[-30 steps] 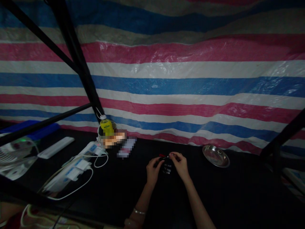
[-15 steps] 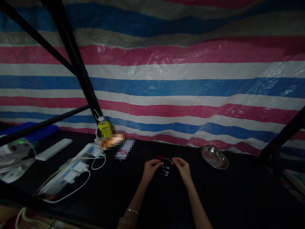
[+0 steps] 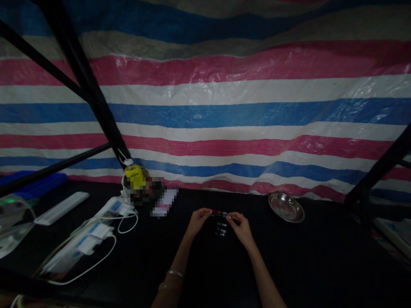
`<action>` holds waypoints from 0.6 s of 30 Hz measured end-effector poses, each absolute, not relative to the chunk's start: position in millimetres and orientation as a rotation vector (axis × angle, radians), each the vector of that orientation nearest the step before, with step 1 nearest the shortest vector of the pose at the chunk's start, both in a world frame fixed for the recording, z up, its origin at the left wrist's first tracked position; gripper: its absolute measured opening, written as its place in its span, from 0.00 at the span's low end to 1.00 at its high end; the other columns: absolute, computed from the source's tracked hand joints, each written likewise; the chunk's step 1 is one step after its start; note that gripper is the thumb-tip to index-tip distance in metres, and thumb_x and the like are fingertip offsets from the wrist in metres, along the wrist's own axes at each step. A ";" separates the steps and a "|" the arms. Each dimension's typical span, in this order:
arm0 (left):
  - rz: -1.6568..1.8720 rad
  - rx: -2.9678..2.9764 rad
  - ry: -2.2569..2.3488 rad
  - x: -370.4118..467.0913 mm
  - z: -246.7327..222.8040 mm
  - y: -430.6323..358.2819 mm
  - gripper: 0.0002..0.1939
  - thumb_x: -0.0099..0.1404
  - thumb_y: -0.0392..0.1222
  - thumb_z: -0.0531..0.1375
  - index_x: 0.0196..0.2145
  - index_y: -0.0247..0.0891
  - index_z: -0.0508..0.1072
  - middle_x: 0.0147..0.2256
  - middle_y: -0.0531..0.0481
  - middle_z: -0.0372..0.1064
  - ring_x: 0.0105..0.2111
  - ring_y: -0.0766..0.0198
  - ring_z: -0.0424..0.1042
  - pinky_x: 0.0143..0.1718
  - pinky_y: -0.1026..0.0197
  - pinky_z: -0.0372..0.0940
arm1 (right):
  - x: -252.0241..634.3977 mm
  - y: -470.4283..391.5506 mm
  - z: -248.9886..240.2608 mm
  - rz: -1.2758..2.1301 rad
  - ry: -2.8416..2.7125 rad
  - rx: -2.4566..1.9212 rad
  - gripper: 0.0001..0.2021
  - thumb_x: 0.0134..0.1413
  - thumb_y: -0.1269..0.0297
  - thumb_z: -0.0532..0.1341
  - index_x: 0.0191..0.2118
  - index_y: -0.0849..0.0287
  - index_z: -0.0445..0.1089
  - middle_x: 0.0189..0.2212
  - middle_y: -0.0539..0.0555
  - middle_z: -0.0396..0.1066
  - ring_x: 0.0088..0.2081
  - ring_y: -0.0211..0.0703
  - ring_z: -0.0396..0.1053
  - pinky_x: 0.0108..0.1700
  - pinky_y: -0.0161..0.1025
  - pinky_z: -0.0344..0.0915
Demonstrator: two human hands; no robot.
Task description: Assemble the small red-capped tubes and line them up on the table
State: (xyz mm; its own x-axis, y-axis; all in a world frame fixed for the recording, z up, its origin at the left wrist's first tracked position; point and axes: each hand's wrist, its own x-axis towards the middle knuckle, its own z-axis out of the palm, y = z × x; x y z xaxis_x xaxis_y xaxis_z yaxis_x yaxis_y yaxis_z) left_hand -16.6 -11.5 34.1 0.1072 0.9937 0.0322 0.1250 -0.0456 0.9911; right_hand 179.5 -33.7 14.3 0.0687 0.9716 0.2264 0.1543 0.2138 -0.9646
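A slim red-and-black stick [image 3: 218, 212] lies crosswise between my hands; its exact kind is too small and dark to make out. The fingertips of my left hand [image 3: 196, 222] pinch its left end. At its right end, beside a pale marking, the fingers of my right hand [image 3: 240, 229] are closed on it. Just below, several short dark pieces with pale markings [image 3: 221, 229] lie in a row on the black tabletop [image 3: 224, 273]. Both wrists stay low over the table, and a bracelet shows on the left one.
A round metal dish [image 3: 286, 208] stands at the back right. To the left are a yellow bottle [image 3: 135, 175], a blurred flat item [image 3: 165, 202], a power strip [image 3: 86, 239] with white cables, and a white bar [image 3: 62, 208]. Striped sheeting [image 3: 205, 115] hangs behind, between black frame bars [image 3: 93, 94].
My hands have come closer together, and the right fingers have moved left along the red-and-black stick. The whole view has shifted slightly, so the surroundings appear further left.
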 end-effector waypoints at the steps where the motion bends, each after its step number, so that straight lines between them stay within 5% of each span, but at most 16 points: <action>1: 1.114 1.393 1.215 -15.5 32.3 -11.7 0.17 0.53 0.52 0.59 0.32 0.35 0.75 0.30 0.48 0.75 0.34 0.60 0.73 0.39 0.59 0.65 | 180.1 -33.9 13.3 0.859 -1.373 -1.200 0.13 0.44 0.53 0.63 0.32 0.58 0.73 0.31 0.56 0.73 0.35 0.46 0.70 0.40 0.42 0.66; 9: 1.154 1.586 1.295 -13.0 22.8 -11.0 0.16 0.57 0.52 0.55 0.30 0.36 0.72 0.26 0.51 0.71 0.30 0.62 0.69 0.35 0.61 0.63 | 183.7 -36.7 13.5 0.643 -1.516 -1.308 0.09 0.45 0.56 0.62 0.32 0.52 0.76 0.30 0.55 0.74 0.36 0.47 0.67 0.41 0.44 0.63; 18: 1.175 1.730 1.466 -14.0 13.8 -11.9 0.11 0.59 0.45 0.53 0.31 0.39 0.73 0.33 0.49 0.72 0.37 0.59 0.68 0.45 0.56 0.60 | 184.2 -36.9 10.9 0.587 -1.649 -1.329 0.08 0.47 0.60 0.61 0.33 0.51 0.76 0.33 0.53 0.75 0.40 0.48 0.67 0.44 0.46 0.59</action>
